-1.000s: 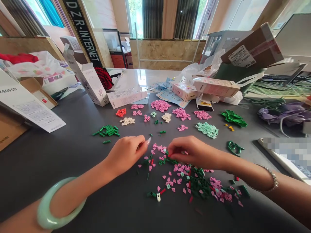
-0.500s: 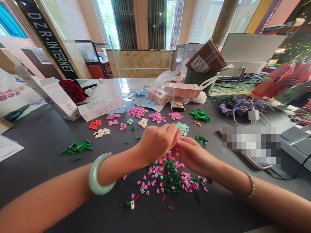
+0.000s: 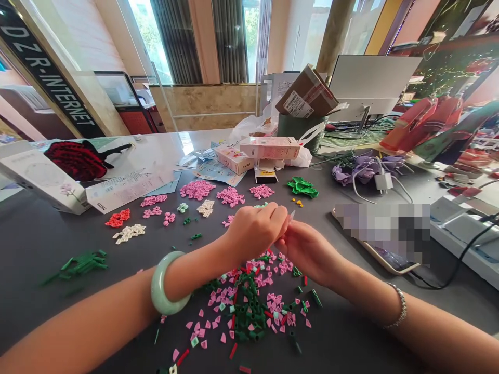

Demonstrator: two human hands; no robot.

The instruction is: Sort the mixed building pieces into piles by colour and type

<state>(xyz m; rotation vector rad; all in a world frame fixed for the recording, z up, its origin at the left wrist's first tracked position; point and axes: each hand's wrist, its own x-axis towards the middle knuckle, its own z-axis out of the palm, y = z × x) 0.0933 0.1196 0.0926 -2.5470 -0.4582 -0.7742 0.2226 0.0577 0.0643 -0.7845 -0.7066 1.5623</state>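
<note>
My left hand point(image 3: 255, 228), with a pale green bangle point(image 3: 159, 283) on its wrist, is closed, its fingertips meeting those of my right hand point(image 3: 306, 246). The fingers of my right hand are pinched too. Whatever lies between them is hidden or too small to name. Below the hands spreads a mixed heap of dark green pieces point(image 3: 249, 311) and small pink pieces point(image 3: 275, 301), with some red sticks among them. Beyond are sorted piles: pink point(image 3: 197, 189), cream point(image 3: 129, 234), red point(image 3: 117, 218) and bright green point(image 3: 302, 187).
A phone point(image 3: 378, 239) lies at the right beside a white device point(image 3: 463, 239) and a cable. Small boxes point(image 3: 270, 147) and papers stand at the back. At the left are a white box point(image 3: 50, 179) and long green pieces point(image 3: 80, 266).
The view has turned to the right, so the table's things appear further left. My hands remain together over the heap, and the red bit seen at the fingertips no longer shows.
</note>
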